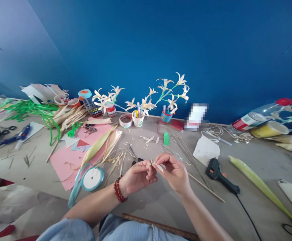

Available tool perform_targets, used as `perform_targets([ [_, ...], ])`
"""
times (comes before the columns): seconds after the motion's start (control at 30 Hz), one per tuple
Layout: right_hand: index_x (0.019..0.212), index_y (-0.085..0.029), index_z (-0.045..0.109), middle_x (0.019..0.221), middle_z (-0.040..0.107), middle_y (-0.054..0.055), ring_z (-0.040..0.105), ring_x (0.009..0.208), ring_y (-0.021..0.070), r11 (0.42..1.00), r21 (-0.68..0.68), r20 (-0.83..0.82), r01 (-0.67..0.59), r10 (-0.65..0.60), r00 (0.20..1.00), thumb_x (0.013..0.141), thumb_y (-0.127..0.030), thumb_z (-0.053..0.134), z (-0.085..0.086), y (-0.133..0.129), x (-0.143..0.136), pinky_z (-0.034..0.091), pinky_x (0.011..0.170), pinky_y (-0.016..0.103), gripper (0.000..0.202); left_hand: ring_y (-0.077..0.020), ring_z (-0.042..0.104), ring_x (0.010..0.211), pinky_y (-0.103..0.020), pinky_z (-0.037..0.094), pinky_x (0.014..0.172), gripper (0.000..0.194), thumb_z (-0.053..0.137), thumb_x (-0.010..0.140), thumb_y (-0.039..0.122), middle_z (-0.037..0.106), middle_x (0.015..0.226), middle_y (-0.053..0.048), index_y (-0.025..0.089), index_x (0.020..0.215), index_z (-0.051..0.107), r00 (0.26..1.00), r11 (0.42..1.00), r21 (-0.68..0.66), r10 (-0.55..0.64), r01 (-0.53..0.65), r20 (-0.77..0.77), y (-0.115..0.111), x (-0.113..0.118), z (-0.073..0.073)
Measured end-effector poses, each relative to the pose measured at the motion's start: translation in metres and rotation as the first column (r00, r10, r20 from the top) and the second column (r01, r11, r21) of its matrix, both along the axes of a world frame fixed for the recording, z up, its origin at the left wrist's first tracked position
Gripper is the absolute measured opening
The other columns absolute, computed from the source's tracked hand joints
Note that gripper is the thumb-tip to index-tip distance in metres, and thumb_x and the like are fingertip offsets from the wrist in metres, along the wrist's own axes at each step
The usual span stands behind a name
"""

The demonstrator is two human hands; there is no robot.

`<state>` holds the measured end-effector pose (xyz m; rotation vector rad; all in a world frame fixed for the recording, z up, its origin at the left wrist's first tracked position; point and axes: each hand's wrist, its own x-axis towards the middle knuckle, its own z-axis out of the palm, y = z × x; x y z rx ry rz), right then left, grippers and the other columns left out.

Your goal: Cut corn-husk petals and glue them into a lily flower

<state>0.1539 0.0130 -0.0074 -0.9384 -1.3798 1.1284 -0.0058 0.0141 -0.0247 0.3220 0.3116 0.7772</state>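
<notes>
Near the table's front edge, my left hand (136, 178) pinches a small, thin yellowish flower centre (150, 163) between thumb and fingertips. Pressed close beside it, my right hand (175, 174) holds a pale, pointed petal (159, 166) that looks cut from corn husk. The petal's inner end meets the flower centre; fingers hide whether the two are joined. Just behind my left hand lie scissors (137, 162), partly covered. Narrow husk strips (118, 160) are scattered to its left, and loose white petals (148, 140) lie farther back.
A black glue gun (221, 175) with its cord and a green husk (259, 183) lie on the right. Ribbon on a spool (92, 178) and pink paper (63, 164) are on the left. Finished husk flowers (146, 105) stand in cups along the blue wall. Thin wires (186, 150) lie centre-right.
</notes>
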Motion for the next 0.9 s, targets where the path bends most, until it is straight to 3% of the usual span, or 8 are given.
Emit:
perform_targets([
  [0.23, 0.081, -0.022, 0.060, 0.083, 0.062, 0.004, 0.065, 0.077, 0.0208, 0.992, -0.126, -0.051, -0.009, 0.003, 0.999, 0.080, -0.031, 0.074, -0.0033, -0.0004, 0.0006, 0.055, 0.065, 0.037, 0.016, -0.0104, 0.042, 0.058, -0.027, 0.039, 0.068, 0.017, 0.069, 0.077, 0.019, 0.049, 0.057, -0.001, 0.012, 0.066, 0.058, 1.000, 1.000, -0.007, -0.001, 0.001, -0.015, -0.0003, -0.0002, 0.0008],
  [0.9, 0.080, -0.024, 0.059, 0.080, 0.064, 0.003, 0.061, 0.074, 0.0203, 0.991, 0.027, 0.188, 0.134, -0.136, 0.973, 0.083, -0.031, 0.069, -0.0012, -0.0005, 0.0000, 0.051, 0.067, 0.036, 0.012, -0.0106, 0.044, 0.057, -0.028, 0.040, 0.068, 0.020, 0.071, 0.075, 0.021, 0.048, 0.056, -0.001, 0.012, 0.065, 0.057, 0.999, 1.000, 0.013, -0.018, 0.018, -0.028, -0.0004, 0.0009, 0.0012],
])
